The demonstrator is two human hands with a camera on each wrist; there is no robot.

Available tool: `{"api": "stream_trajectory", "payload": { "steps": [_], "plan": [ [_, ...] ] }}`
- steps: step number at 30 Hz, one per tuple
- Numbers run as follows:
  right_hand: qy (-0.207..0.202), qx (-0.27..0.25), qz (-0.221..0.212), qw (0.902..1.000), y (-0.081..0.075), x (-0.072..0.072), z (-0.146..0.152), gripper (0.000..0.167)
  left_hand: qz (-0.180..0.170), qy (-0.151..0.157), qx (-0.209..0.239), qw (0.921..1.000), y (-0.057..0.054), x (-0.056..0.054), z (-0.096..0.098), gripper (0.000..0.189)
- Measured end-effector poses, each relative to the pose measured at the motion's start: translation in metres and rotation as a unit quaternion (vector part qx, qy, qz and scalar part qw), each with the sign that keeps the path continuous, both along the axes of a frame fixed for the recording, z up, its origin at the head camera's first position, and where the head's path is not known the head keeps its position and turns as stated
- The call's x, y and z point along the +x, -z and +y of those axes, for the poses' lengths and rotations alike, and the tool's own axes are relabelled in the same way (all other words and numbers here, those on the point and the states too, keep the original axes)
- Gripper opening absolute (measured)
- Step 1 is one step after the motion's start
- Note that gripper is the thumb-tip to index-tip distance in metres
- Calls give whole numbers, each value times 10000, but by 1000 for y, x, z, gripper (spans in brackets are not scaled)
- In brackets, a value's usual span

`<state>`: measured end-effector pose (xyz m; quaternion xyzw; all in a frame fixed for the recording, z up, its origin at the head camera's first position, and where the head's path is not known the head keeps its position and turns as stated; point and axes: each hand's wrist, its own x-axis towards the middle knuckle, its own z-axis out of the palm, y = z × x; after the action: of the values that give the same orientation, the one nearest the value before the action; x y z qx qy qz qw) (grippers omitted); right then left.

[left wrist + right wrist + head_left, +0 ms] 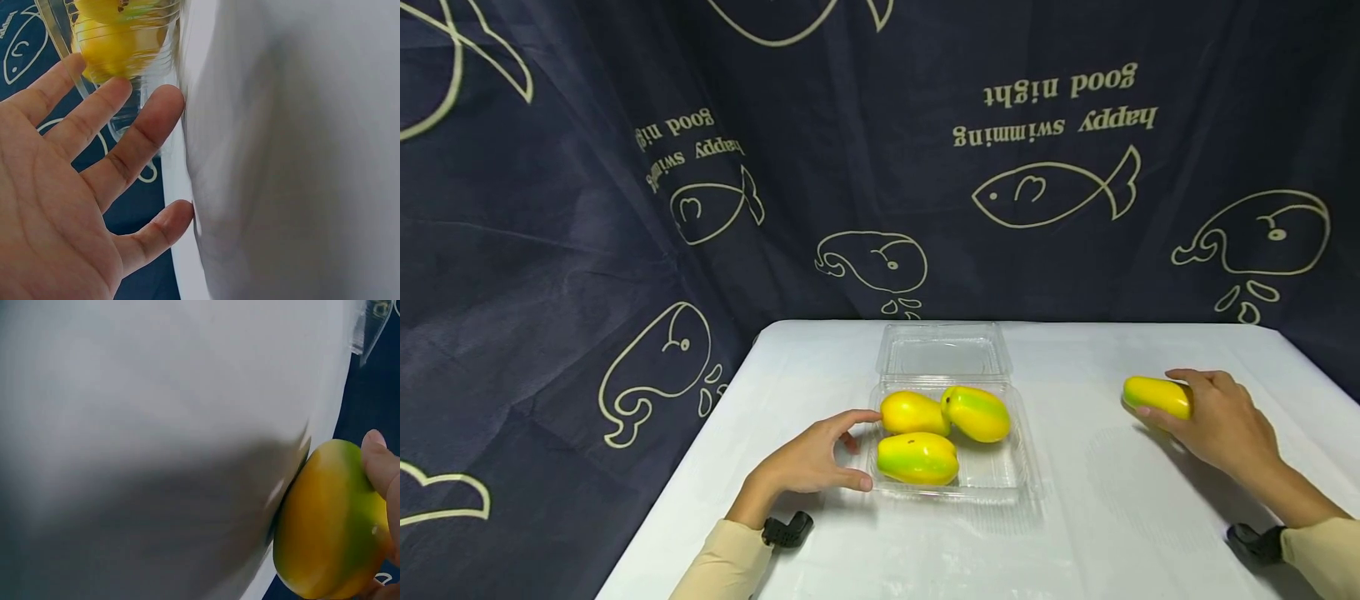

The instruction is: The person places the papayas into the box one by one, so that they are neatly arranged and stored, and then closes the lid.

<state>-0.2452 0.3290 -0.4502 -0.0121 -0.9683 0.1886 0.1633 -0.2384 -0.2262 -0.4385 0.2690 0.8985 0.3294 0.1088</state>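
Note:
On the right side of the table, my right hand (1232, 421) grips a yellow-green papaya (1157, 397) between thumb and fingers. The right wrist view shows this papaya (328, 519) close against the white surface, thumb along its green side. Three more papayas, one at the back left (913, 413), one at the right (977, 414) and one in front (917, 458), lie in a clear plastic clamshell box (992, 477). Its lid (943, 350) is folded back. At the box's left side is my left hand (808, 457), fingers spread and fingertips right at the wall, holding nothing.
A white cloth (1097, 517) covers the table. Behind and to the left hangs a dark blue curtain (865, 167) with fish and whale drawings. Black wrist cameras, one on the left (787, 530) and one on the right (1255, 543), sit under the wrists.

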Motion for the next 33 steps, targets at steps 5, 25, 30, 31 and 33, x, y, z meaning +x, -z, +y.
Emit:
{"api": "stream_trajectory", "payload": {
  "steps": [5,25,30,31,33],
  "plan": [
    [-147,-49,-40,9999,2,-1,3,80,13,24,7,10000,-1,1,0,89],
    [-337,-2,79,9994,7,3,-3,74,29,-7,18,10000,0,1,0,89],
    [-352,-60,87,9993,8,2,-3,76,42,29,76,10000,0,0,0,89],
    [-367,-76,107,9992,9,2,-3,76,44,28,86,9999,0,0,0,89],
    [-381,-91,136,9991,10,2,-4,76,24,8,85,10000,1,0,-1,89]
  ]
}}
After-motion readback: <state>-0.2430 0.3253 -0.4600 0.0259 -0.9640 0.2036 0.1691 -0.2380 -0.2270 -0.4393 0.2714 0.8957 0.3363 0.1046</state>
